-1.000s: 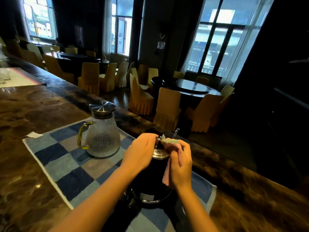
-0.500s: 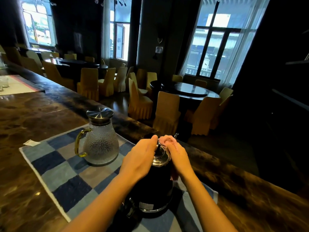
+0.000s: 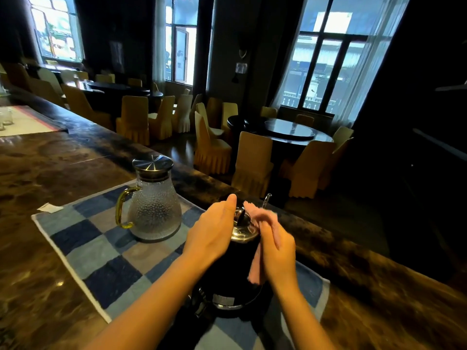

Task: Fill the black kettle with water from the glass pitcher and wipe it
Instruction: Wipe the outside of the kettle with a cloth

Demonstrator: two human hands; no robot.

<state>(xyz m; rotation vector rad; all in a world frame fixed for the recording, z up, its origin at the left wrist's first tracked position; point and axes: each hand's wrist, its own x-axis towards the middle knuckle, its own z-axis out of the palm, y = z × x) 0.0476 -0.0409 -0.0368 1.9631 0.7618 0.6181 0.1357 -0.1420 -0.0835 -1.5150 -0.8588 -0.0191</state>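
**Wiping down the kettle's right flank**

The squat black kettle (image 3: 232, 271) with its polished steel lid stands upright on its base, long axis vertical, at the near right end of the blue-and-grey checked mat (image 3: 88, 248) on the brown marbled counter (image 3: 50, 160). I cannot tell which way its spout points.

The dimpled glass pitcher (image 3: 154, 210), steel-capped, stands upright near the mat's far edge, well left of the kettle, with its yellow handle turned toward the mat's left end.

My left hand (image 3: 212, 236) lies against the kettle's left shoulder, fingers straight and together, reaching up beside the lid and gripping nothing.

My right hand (image 3: 278, 251) is on the opposite side, fingers wrapped over the soft pink cloth (image 3: 256, 266) and pressing it to the kettle's wall. The cloth shows above my fingertips and hangs below my palm.

Half a second ago this hand held the cloth bunched at the lid's rim. It has since slid down the side, while the left hand has kept its place.
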